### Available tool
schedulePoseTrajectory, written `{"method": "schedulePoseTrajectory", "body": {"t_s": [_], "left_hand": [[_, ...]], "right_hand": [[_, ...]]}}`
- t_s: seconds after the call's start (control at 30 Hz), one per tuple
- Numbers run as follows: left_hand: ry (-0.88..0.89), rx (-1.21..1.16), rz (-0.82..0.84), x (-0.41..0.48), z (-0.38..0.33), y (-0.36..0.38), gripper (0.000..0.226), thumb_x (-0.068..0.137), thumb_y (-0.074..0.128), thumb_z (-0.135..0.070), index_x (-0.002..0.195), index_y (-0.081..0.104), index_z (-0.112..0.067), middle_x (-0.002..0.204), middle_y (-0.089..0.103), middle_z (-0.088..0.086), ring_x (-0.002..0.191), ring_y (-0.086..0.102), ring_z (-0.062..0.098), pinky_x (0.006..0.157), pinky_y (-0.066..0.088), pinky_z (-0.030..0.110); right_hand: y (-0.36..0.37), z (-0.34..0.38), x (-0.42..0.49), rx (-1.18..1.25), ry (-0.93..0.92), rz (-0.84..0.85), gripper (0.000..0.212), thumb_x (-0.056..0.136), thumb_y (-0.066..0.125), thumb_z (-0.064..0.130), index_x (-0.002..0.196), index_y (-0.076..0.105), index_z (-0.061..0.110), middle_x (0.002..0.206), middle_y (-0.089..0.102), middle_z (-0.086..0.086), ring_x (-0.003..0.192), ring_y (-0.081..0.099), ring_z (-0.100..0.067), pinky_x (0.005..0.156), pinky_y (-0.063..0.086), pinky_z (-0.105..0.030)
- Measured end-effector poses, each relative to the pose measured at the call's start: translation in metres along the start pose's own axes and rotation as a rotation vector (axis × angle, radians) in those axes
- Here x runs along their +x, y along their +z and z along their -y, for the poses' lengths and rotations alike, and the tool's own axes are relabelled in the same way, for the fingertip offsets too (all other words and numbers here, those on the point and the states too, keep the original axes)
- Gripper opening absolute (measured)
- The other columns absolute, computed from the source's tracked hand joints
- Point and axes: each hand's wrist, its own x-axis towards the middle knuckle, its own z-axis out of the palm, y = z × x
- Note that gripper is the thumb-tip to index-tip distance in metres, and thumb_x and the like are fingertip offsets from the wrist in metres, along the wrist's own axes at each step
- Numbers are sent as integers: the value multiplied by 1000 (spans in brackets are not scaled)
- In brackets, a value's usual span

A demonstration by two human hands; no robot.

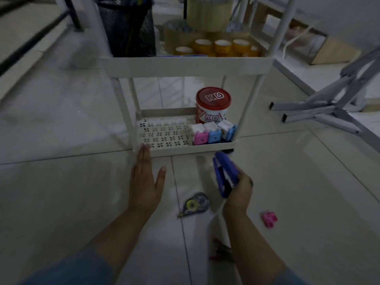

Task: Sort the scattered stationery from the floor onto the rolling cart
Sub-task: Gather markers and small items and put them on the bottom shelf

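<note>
My right hand (239, 189) grips a blue stapler (224, 173), holding it above the floor just in front of the white rolling cart (185, 65). My left hand (145, 177) is flat with straight fingers, its fingertips at the front rim of the cart's bottom shelf (164, 134). On the tiled floor lie a correction tape dispenser (195, 204), a small pink item (269, 219) and a blurred red-pink item (221, 248) partly hidden under my right forearm.
The bottom shelf holds a red-lidded tub (212, 104) and three small pink and blue boxes (212, 132). The upper shelf carries a black mesh pen holder (129, 27) and tape rolls (222, 46). Grey metal legs (329, 108) lie on the floor at right.
</note>
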Motion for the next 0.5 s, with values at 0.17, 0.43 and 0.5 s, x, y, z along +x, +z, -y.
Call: {"method": "schedulePoseTrajectory", "body": {"t_s": [0.17,0.43,0.5], "left_hand": [[-183,-170,-62,16,23,-33,63,97,40,-30,149,7,-17,157,14,0,144,17,17,118,15,34],[-230,-266,133,84,34,-42,42,99,40,-30,139,38,-19,126,60,5,111,58,23,82,41,23],[-215,-185,127,87,39,-38,39,100,37,-27,138,39,-18,121,62,9,104,59,25,77,41,23]], "right_hand": [[77,-1,-33,-53,183,371,25,96,43,26,93,64,14,85,62,-7,79,58,-26,67,45,-36],[201,7,4,-438,162,595,27,89,61,26,97,64,1,92,56,-9,94,59,-31,82,50,-43],[217,-7,13,-564,142,594,31,87,62,26,89,63,-5,94,56,-17,87,53,-26,72,42,-36]]}}
